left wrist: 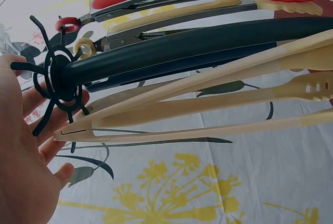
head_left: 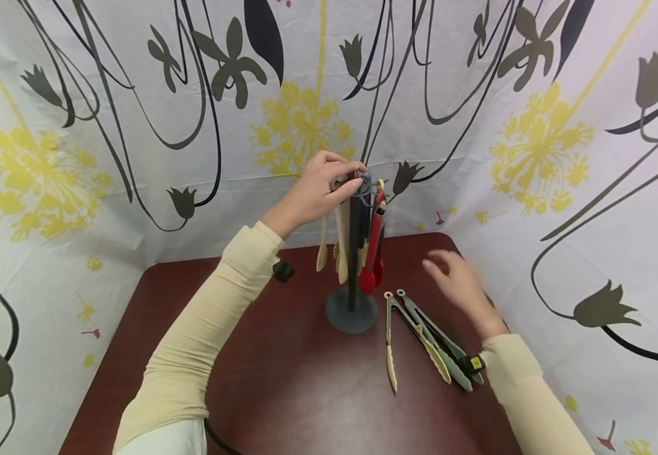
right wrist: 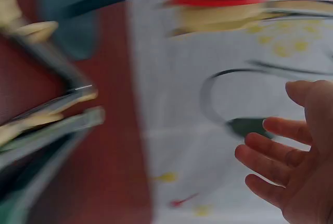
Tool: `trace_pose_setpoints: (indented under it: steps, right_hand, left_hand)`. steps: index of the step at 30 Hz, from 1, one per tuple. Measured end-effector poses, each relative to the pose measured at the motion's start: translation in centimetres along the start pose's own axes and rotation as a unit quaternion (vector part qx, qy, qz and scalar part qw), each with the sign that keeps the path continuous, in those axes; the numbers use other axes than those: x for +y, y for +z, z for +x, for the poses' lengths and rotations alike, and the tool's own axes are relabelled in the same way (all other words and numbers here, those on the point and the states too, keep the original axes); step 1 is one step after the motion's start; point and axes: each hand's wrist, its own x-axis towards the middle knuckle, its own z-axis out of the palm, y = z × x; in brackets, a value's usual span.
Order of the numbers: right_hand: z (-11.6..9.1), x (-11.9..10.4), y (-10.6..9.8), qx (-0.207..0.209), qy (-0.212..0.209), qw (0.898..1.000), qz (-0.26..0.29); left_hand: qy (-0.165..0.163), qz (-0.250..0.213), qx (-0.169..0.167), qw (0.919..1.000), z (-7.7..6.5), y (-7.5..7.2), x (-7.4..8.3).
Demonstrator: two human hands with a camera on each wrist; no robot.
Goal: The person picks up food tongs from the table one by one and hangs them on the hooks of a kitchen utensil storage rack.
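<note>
A dark utensil stand with a round base (head_left: 352, 311) and a ring of hooks (left wrist: 61, 75) stands on the table. My left hand (head_left: 323, 183) holds its top, with fingers about the hook ring. Red-tipped tongs (head_left: 373, 249), cream tongs (left wrist: 179, 18) and several pale utensils (left wrist: 208, 101) hang from it, one with a slotted head. To the right of the stand, my right hand (head_left: 458, 287) is in the air, fingers loosely spread and holding nothing. Below it lie spread cream-tipped tongs (head_left: 391, 360) and green-tipped tongs (head_left: 453, 366), side by side.
The dark red table (head_left: 289, 379) has its back edge close to a patterned cloth (head_left: 249, 145) that surrounds it on the back and sides. A small black object (head_left: 283, 272) shows by the left wrist. The right wrist view is blurred.
</note>
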Motion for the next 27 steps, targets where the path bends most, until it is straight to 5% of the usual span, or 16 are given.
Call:
trace_pose_setpoints:
  steps: [10, 21, 27]
  right_hand:
    - [-5.4, 4.1, 3.6, -0.100, 0.040, 0.994, -0.031]
    - [-7.0, 5.8, 4.8, -0.156, 0.041, 0.986, -0.042]
    - [-7.5, 6.0, 5.1, -0.169, 0.043, 0.984, -0.032]
  left_hand:
    - [-0.005, 0.057, -0.031, 0.9979, -0.2, -0.6, 0.5]
    - [-0.014, 0.044, -0.113, 0.9926, -0.3, -1.6, 0.5]
    - [-0.026, 0.039, -0.125, 0.9911, -0.2, -1.7, 0.5]
